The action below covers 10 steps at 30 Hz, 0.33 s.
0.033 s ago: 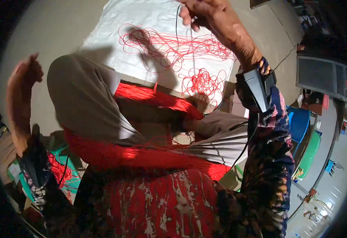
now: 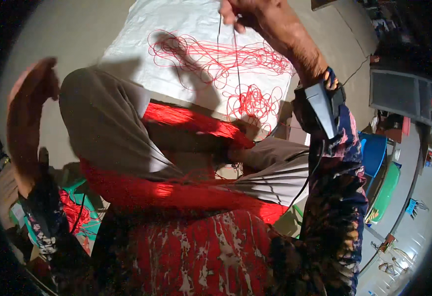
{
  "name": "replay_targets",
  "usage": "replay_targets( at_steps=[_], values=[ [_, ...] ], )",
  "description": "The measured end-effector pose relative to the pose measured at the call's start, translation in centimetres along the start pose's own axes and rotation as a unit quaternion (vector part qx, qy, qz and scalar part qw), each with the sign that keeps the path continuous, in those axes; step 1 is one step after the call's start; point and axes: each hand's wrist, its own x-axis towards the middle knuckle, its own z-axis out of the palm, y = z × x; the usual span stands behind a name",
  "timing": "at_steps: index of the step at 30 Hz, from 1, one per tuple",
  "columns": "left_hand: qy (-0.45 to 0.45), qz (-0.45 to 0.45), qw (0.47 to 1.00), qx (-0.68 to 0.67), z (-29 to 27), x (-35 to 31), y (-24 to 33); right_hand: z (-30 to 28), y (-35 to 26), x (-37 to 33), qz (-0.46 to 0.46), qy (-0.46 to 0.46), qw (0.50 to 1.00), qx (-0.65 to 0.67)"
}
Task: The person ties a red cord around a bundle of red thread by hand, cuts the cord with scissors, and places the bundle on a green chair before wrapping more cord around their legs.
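My right hand (image 2: 253, 17) is raised at the top, over a white sheet, its fingers closed on a thin thread (image 2: 237, 59) that looks dark and hangs down to a small tangle of red thread (image 2: 253, 102). Beyond that tangle, a longer heap of loose red loops (image 2: 221, 52) spreads over the white sheet (image 2: 132, 37). A thick skein of red thread (image 2: 176, 116) passes around my bent knees, with its nearer band (image 2: 161, 191) across my lap. Outside my left knee, my left hand (image 2: 33, 91) is up in shadow, fingers curled; what they hold, if anything, is hidden.
More red thread (image 2: 75, 212) lies on a green plastic thing (image 2: 93, 217) at lower left. To the right are a blue plastic object (image 2: 372, 154), a green one (image 2: 387, 192) and a grey-framed panel (image 2: 398, 96). A dark cable (image 2: 307, 182) runs along my right arm.
My right hand has shifted slightly left, and the hanging thread shows more clearly. My left hand has risen a little and turned. The red thread on the sheet looks the same.
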Motion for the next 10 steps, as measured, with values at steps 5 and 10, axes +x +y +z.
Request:
replay_targets(
  at_steps=[5,10],
  values=[
    [-0.134,-0.013,0.989,-0.065,12.2,1.2,5.4,3.1,-3.5,2.7,-0.082,-0.066,0.994,0.013],
    [-0.247,0.021,0.945,-0.214,18.5,4.7,4.5,4.8,-6.8,2.3,-0.198,-0.105,0.974,-0.046]
  ],
)
